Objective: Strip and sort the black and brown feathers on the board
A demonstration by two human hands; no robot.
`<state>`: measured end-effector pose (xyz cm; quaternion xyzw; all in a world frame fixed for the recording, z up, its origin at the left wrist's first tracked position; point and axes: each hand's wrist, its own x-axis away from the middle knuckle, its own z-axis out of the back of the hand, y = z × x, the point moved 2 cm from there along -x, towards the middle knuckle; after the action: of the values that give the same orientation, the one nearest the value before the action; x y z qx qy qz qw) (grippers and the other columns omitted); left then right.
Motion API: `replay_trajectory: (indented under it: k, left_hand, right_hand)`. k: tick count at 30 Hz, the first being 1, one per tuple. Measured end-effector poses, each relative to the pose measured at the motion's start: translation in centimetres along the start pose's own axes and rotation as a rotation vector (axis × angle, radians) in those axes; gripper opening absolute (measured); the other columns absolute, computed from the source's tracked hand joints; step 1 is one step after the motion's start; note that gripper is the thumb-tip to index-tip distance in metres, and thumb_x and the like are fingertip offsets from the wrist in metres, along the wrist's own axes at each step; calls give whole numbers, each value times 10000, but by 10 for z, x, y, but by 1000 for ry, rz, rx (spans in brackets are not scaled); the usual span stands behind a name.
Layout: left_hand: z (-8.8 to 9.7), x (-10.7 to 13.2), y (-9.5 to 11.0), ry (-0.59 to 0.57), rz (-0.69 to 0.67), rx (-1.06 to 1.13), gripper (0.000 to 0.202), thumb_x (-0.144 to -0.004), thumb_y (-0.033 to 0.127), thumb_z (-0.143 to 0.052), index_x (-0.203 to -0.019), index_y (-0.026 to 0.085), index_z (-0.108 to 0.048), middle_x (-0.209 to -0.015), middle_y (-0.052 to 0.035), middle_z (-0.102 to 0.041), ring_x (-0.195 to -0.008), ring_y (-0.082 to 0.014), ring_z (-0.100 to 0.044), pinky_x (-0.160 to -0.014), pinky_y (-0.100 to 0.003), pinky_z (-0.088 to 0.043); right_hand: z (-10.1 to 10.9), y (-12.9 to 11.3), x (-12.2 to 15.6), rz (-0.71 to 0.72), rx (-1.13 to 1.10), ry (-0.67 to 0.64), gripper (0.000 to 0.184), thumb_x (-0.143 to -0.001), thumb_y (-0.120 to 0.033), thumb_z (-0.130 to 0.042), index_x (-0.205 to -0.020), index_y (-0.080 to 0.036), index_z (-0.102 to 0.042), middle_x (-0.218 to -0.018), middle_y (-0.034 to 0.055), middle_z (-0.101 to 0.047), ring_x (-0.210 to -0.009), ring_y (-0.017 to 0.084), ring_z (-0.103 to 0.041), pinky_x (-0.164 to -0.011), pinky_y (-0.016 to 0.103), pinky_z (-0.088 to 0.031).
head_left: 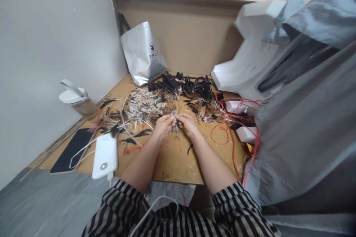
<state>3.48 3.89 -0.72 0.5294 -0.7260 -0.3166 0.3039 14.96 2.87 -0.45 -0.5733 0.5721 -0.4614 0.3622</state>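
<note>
— Where do we have our hands?

— Together, over the middle of the table (pixel 172 166). Our left hand (pixel 163 126) and right hand (pixel 188 124) meet fingertip to fingertip, both with a narrow grip pinched on a small tuft of feathers (pixel 175 127). The tuft hangs just below the fingers, right above the tabletop.

— And around them?

— Just beyond our hands lies the pale speckled feather heap (pixel 144 104). Behind it we see the black feathers (pixel 191 87), and to the right of our right hand the brown feathers (pixel 207 114). Loose quills are scattered off to the left.

— What do we have at the left edge?

— A white power bank (pixel 105 157) with a white cable (pixel 83 152) looped beside it, and next to that a flat black device (pixel 71 152). Further back a white-lidded jar (pixel 76 100) stands by the wall.

— On the right?

— Red strings (pixel 230 133) lie tangled across the table, near the brown feathers. Beyond them we see a white moulded block (pixel 250 63), with a grey cloth (pixel 306 126) draped in front of it.

— At the back?

— A silver bag (pixel 143 53) leans against the cardboard wall (pixel 189 33).
</note>
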Motion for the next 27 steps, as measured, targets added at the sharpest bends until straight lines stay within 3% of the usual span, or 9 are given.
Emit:
replay_trajectory:
  k: [16, 27]
  left_hand:
    - [-1, 2, 0, 23, -11, -12, 224, -553, 182, -756, -686, 97, -598, -601, -16, -624, -500, -43, -539, -491, -135, -430]
    - [1, 3, -2, 68, -4, -16, 203, -590, 155, -730, -725, 98, -589, -609, -14, -618, -534, -53, -560, -527, -151, -432]
  right_hand:
    - [-4, -5, 2, 43, -73, 26, 273, -508, -354, -742, -630, -151, -605, -451, -41, -503, -394, 49, -371, -388, 191, -254]
    - [-9, -6, 7, 61, 27, 113, 260, -515, -365, -712, -619, -168, -579, -421, -58, -472, -378, 52, -333, -393, 200, -231]
